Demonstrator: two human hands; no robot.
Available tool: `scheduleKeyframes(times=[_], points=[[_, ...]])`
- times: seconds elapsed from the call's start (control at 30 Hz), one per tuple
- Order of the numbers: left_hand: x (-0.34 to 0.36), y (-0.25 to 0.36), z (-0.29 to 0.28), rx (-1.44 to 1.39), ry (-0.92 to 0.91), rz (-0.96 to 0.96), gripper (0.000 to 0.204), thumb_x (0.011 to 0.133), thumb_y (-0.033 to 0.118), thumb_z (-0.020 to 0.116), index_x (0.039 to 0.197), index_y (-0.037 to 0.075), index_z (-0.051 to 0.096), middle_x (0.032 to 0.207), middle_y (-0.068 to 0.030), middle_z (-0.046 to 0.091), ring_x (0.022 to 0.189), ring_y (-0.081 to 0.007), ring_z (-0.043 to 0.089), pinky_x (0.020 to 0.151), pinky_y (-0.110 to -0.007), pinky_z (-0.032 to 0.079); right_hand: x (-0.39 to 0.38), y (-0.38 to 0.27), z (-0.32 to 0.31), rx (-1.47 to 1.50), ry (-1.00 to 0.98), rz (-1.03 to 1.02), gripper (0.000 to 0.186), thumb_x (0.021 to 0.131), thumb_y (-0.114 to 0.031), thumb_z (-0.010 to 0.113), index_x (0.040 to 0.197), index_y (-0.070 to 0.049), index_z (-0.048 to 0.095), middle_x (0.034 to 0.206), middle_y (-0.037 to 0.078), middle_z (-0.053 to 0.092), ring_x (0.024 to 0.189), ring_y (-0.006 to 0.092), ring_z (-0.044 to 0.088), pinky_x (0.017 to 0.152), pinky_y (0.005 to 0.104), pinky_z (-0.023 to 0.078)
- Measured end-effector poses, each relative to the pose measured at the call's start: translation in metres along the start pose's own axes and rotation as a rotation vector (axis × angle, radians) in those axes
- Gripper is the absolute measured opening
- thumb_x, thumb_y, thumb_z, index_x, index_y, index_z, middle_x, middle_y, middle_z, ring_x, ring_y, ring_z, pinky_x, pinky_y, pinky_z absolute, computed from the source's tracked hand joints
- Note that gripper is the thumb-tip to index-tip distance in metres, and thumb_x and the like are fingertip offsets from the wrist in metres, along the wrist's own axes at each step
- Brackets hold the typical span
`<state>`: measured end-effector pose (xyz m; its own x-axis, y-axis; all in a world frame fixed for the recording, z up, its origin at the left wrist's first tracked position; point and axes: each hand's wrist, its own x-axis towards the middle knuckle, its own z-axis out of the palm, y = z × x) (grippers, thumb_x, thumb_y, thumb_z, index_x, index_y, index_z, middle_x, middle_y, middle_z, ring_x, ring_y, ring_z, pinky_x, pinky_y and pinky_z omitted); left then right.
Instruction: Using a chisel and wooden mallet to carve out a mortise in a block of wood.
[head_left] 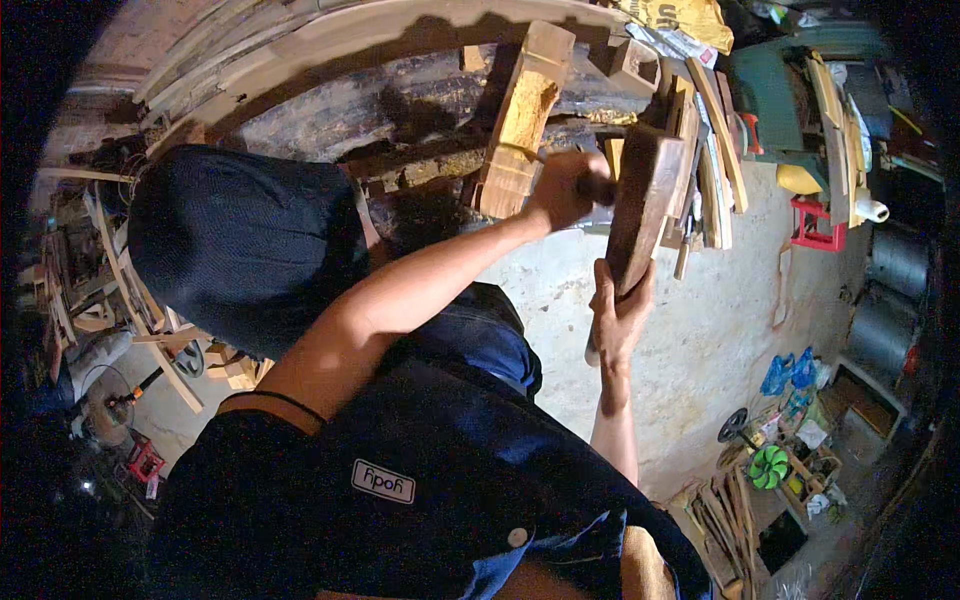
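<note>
My left hand [570, 190] is closed in a fist around a chisel [598, 187]. Its thin blade reaches left to a squared wooden beam [528, 100], which has a rough, pale hollow cut in its upper face. My right hand [624, 315] grips the lower end of a thick brown wooden block [640, 215], held upright like a mallet. The block's upper part is just right of the chisel's butt; whether they touch I cannot tell. The beam lies across dark, rough logs [400, 120].
Sawn strips [712, 170] lean beyond the block, with a yellow sack [690, 20] behind. A red crate [818, 225] stands on the right. Offcuts [725, 525], blue bags [790, 372] and a green fan blade [769, 467] lie lower right. A large dark cloth shape [250, 240] fills the left.
</note>
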<state>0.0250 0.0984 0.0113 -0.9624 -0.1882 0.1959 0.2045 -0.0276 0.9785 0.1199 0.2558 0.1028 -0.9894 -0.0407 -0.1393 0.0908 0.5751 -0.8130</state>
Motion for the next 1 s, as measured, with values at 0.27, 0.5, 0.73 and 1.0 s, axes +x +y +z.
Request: scheduleKeyframes(times=[0.27, 0.5, 0.73, 1.0], points=[[0.033, 0.023, 0.016, -0.619, 0.33, -0.139, 0.023, 0.084, 0.02, 0.08, 0.088, 0.007, 0.061, 0.079, 0.0033, 0.061, 0.073, -0.0099, 0.056, 0.066, -0.028, 0.048, -0.004, -0.011, -0.005, 0.231, 0.05, 0.134, 0.05, 0.089, -0.03, 0.074, 0.116, 0.002, 0.047, 0.07, 0.005, 0.057, 0.056, 0.0126, 0.053, 0.05, 0.0281, 0.044], [0.032, -0.005, 0.012, 0.26, 0.278, 0.146, 0.017, 0.083, 0.013, 0.072, 0.082, 0.005, 0.056, 0.072, -0.0113, 0.06, 0.068, -0.0246, 0.062, 0.063, -0.035, 0.048, -0.005, -0.017, -0.008, 0.204, 0.053, 0.13, 0.042, 0.091, -0.029, 0.072, 0.114, -0.003, 0.049, 0.068, 0.003, 0.055, 0.054, 0.011, 0.053, 0.049, 0.0259, 0.043], [0.04, 0.012, 0.009, 0.129, 0.2, -0.089, 0.012, 0.087, 0.014, 0.071, 0.086, 0.006, 0.062, 0.076, -0.0069, 0.066, 0.071, -0.0174, 0.065, 0.064, -0.033, 0.049, 0.005, -0.034, -0.015, 0.254, 0.079, 0.051, 0.046, 0.091, -0.022, 0.071, 0.124, 0.0, 0.047, 0.068, 0.003, 0.055, 0.053, 0.011, 0.053, 0.048, 0.0264, 0.043], [0.045, 0.002, 0.017, 0.147, 0.235, 0.109, 0.016, 0.08, 0.008, 0.076, 0.09, 0.005, 0.064, 0.08, -0.0083, 0.068, 0.074, -0.0178, 0.065, 0.068, -0.033, 0.051, 0.022, -0.015, -0.002, 0.294, 0.198, -0.178, 0.057, 0.093, -0.014, 0.067, 0.138, 0.003, 0.036, 0.073, 0.008, 0.058, 0.053, 0.0141, 0.054, 0.048, 0.029, 0.044]])
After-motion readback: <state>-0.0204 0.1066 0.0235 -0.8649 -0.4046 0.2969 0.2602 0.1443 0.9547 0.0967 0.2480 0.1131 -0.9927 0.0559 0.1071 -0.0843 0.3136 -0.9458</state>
